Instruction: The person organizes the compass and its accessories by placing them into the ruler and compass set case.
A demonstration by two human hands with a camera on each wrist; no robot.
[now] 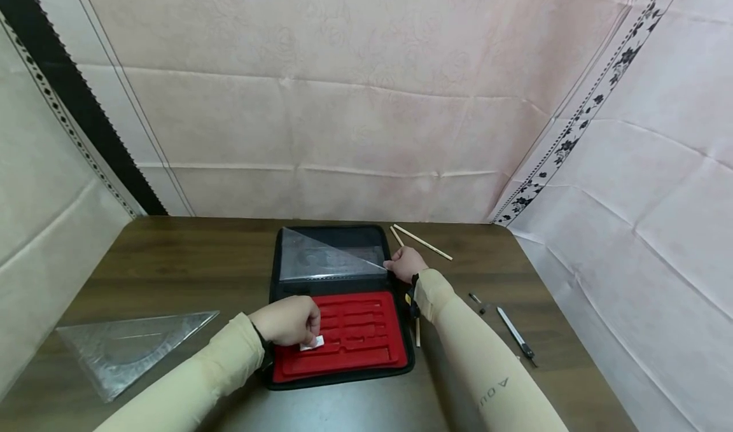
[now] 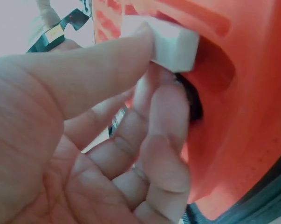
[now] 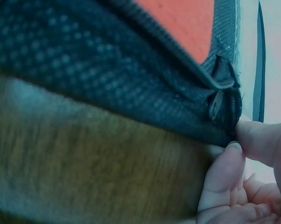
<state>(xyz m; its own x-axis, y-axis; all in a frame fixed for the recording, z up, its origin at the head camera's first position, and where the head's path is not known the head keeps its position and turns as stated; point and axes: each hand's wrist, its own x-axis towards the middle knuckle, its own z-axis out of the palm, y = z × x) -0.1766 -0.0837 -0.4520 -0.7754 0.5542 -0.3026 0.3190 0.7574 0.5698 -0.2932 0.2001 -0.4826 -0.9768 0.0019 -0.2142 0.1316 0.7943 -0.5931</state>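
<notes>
A black zip case (image 1: 343,381) lies open on the table, with a red moulded tray (image 1: 366,355) in its near half. A clear set square (image 1: 309,260) lies in the far half. Over the tray's left side, my left hand (image 1: 289,320) pinches a small white eraser (image 2: 175,49) between thumb and fingers. The eraser is close to a recess in the red tray. My right hand (image 1: 408,264) is at the right edge of the far half. In the right wrist view, thumb and finger pinch the case's zipped edge (image 3: 222,105) near the zip pull.
A second clear set square (image 1: 128,346) lies on the table (image 1: 189,260) at the left. Thin wooden sticks (image 1: 424,241) are at the back right, one running beside the case. A slim pen-like tool (image 1: 515,332) and small dark pieces (image 1: 476,299) lie to the right.
</notes>
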